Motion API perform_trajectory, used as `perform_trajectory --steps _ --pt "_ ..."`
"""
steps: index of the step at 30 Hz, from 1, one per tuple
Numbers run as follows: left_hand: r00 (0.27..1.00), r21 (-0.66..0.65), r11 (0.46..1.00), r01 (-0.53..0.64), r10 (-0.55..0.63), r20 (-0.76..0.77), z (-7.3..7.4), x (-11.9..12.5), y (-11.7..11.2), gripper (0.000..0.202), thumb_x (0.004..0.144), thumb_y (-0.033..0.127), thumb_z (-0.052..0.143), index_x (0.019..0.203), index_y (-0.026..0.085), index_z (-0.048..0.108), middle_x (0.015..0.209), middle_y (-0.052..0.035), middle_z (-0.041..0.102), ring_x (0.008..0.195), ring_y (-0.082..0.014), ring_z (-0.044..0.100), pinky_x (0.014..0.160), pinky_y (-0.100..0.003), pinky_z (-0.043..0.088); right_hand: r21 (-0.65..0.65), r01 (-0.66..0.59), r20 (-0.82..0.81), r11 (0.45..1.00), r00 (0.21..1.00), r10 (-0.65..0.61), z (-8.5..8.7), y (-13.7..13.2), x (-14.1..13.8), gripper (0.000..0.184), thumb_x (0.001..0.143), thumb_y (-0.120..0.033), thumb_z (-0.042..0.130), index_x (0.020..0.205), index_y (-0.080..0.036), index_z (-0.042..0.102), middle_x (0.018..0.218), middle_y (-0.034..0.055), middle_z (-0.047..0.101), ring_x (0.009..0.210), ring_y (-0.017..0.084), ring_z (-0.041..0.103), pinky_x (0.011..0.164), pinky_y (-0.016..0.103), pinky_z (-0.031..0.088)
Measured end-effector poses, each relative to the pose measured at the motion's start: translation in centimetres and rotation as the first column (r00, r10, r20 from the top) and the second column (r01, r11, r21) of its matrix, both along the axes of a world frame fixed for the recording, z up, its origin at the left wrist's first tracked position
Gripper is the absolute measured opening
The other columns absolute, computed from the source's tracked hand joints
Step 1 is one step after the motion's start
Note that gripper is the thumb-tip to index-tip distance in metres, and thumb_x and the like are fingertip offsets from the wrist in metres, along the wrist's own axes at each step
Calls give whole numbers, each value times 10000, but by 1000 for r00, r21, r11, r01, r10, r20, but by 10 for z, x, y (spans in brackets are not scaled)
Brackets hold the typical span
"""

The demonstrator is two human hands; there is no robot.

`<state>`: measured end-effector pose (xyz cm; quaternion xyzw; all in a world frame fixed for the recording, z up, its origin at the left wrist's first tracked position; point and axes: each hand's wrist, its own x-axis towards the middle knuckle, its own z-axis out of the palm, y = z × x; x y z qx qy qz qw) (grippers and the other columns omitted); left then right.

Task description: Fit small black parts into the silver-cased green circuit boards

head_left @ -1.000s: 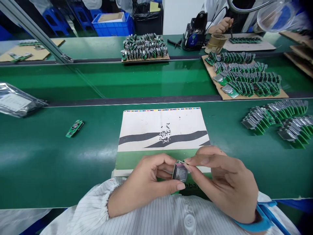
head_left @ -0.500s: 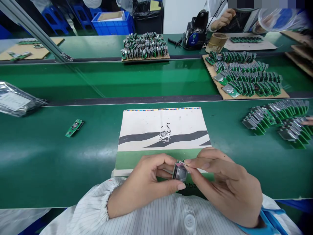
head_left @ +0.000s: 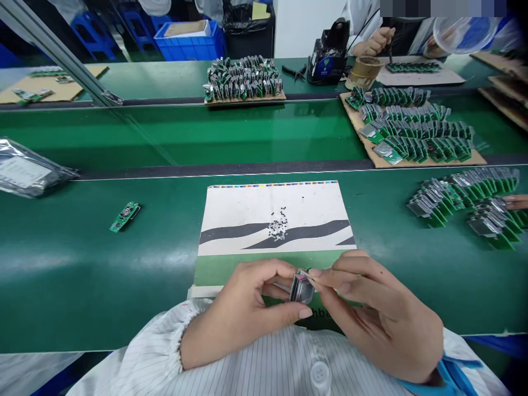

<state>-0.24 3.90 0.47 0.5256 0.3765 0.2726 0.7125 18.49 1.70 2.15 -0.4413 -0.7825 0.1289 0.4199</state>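
Observation:
My left hand (head_left: 251, 308) grips a small circuit board (head_left: 302, 287) between thumb and fingers; its silver-grey block faces me, with a pinkish patch near the top. My right hand (head_left: 377, 311) is closed in a pinch at the board's upper right corner. A thin pale sliver shows at those fingertips, too small to name. Beneath both hands lies a printed card sheet (head_left: 235, 206), white above and green below. On its white part is a scattered heap of tiny dark and light pieces (head_left: 278, 226).
A single circuit board (head_left: 125, 216) lies to the left, near a silver bag (head_left: 31, 170). At right stand rows of boards (head_left: 462, 192), with another person's fingers (head_left: 515, 202) beside them. Across the sunken green strip (head_left: 185, 135) a co-worker's hand (head_left: 373, 42) is near a tape roll (head_left: 363, 72).
Both my hands stay nearly still at the board. The other person's fingers at the right edge reach further in. The co-worker's hand across the bench has shifted slightly lower.

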Motion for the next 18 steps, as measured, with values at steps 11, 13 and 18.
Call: perform_trajectory --steps 11,13,18 --pt "999 96 995 16 -11 -45 -2 -1 1 223 744 187 763 932 176 645 924 -33 690 827 -163 699 720 -261 615 0 -26 -131 1000 991 26 -9 -3 0 320 829 10 585 1061 -196 506 787 50 630 680 140 573 528 250 495" --pt "999 114 993 18 -14 -35 -3 -1 1 216 748 182 759 932 174 646 918 -29 682 822 -157 698 730 -261 618 -16 -33 -173 999 984 29 -11 -2 -1 327 828 23 572 1053 -202 498 798 46 640 683 135 568 520 245 490" --pt "999 175 985 4 4 -46 0 0 1 180 745 167 754 879 165 634 880 -14 656 791 -133 686 722 -228 619 -66 -71 -252 995 966 53 -13 0 -2 334 836 29 548 1040 -228 483 837 38 673 717 147 586 551 268 520"
